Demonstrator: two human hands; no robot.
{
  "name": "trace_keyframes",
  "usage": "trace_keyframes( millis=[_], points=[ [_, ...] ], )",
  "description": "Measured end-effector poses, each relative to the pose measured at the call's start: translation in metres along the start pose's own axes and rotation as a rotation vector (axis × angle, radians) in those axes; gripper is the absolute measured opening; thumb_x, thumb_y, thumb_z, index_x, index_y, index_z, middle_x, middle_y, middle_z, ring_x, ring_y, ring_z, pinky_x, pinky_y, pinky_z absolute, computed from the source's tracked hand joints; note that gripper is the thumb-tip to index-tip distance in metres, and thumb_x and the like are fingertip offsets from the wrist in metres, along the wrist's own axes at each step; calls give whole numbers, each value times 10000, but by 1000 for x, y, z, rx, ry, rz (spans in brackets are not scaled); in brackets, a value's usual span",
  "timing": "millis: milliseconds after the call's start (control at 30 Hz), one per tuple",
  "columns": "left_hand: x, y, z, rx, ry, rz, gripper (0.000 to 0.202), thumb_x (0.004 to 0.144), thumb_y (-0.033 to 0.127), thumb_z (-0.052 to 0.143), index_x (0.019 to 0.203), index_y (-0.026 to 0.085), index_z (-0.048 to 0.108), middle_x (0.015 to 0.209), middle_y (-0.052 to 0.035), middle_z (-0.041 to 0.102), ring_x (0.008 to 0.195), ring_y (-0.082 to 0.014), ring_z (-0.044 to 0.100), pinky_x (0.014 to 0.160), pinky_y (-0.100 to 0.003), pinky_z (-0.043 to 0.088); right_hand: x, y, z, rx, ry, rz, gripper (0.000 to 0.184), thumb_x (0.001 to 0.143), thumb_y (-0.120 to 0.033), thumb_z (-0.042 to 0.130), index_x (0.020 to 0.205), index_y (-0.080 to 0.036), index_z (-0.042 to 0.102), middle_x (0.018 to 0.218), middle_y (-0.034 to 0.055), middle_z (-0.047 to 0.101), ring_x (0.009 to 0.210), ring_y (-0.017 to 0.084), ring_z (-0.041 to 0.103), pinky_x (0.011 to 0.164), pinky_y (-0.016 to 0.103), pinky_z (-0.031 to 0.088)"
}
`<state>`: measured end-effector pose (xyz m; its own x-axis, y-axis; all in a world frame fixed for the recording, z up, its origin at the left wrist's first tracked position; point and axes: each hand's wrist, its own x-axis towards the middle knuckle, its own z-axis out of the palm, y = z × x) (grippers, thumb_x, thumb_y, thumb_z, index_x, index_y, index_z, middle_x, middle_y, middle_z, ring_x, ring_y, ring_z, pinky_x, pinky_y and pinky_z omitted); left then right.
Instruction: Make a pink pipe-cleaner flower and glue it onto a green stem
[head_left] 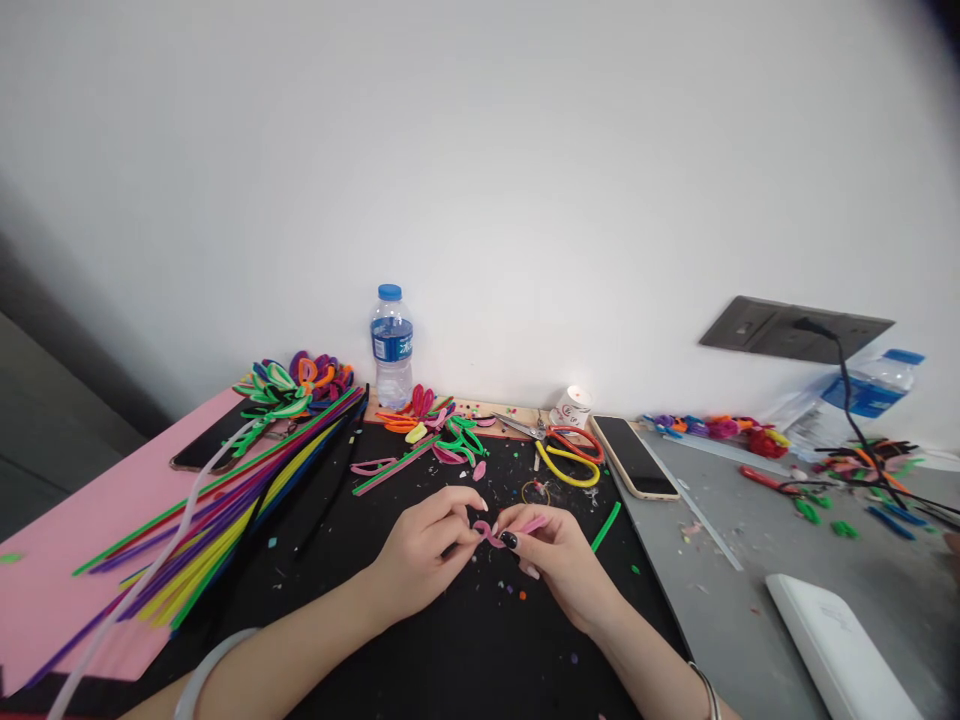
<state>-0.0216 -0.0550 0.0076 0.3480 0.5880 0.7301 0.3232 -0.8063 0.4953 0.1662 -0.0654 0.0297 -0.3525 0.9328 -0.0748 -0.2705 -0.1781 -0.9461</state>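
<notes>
Your left hand (424,550) and your right hand (551,555) were close together over the black mat (450,660), and both pinched one pink pipe cleaner (504,532). Your left fingertips held its curled end, and your right thumb and fingers held the straighter end (it lay just above the mat, right between your hands). Neither hand was loose; both were closed on that fuzzy pink wire.

To your left lay a long bundle of colored pipe cleaners (225,500), partly on the mat and partly on a pink sheet (67,560). Behind your hands were scissors (566,450) with red and yellow handles, and a phone (634,457) lay just beside them. A water bottle (391,345) stood upright by the wall. A white box (840,650) sat on the gray table to your right.
</notes>
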Motion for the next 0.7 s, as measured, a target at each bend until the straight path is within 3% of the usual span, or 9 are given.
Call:
trace_keyframes(
  millis=[700],
  points=[
    [0,-1,1,-2,2,-3,171,780,32,551,670,158,513,927,-68,580,734,-114,588,630,-219,488,3,11,-2,22,24,19,137,694,-211,727,652,-153,610,765,-5,546,515,49,367,412,190,233]
  ],
)
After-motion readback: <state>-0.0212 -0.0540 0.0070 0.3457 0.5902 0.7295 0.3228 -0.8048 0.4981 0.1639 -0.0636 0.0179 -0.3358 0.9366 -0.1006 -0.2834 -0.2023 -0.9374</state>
